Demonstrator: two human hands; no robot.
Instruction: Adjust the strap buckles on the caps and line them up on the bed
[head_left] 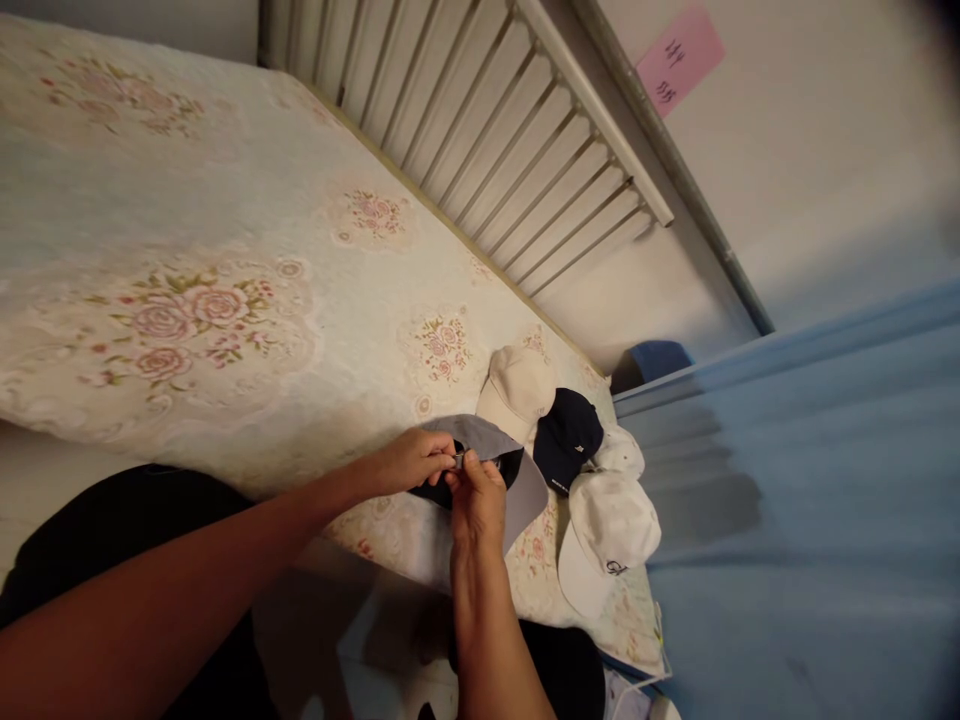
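Note:
A grey cap (pixel 517 485) with a dark inside lies on the floral mattress (pixel 225 300) near its edge. My left hand (pixel 411 462) and my right hand (pixel 476 498) meet at the cap's back, both pinching a small metal strap buckle (pixel 458 460). Fingers of both hands are closed around the strap. Just beyond the grey cap lie a beige cap (pixel 517 388), a dark navy cap (pixel 566 438) and a white cap (pixel 607 535) with a small logo on its brim. Another white cap (pixel 621 450) peeks out behind the navy one.
A metal slatted bed rail (pixel 510 130) runs along the mattress's far side against a pale wall with a pink note (pixel 679 55). Blue fabric (pixel 810 500) hangs at the right. My dark-clothed knees (pixel 112 540) sit below the mattress edge.

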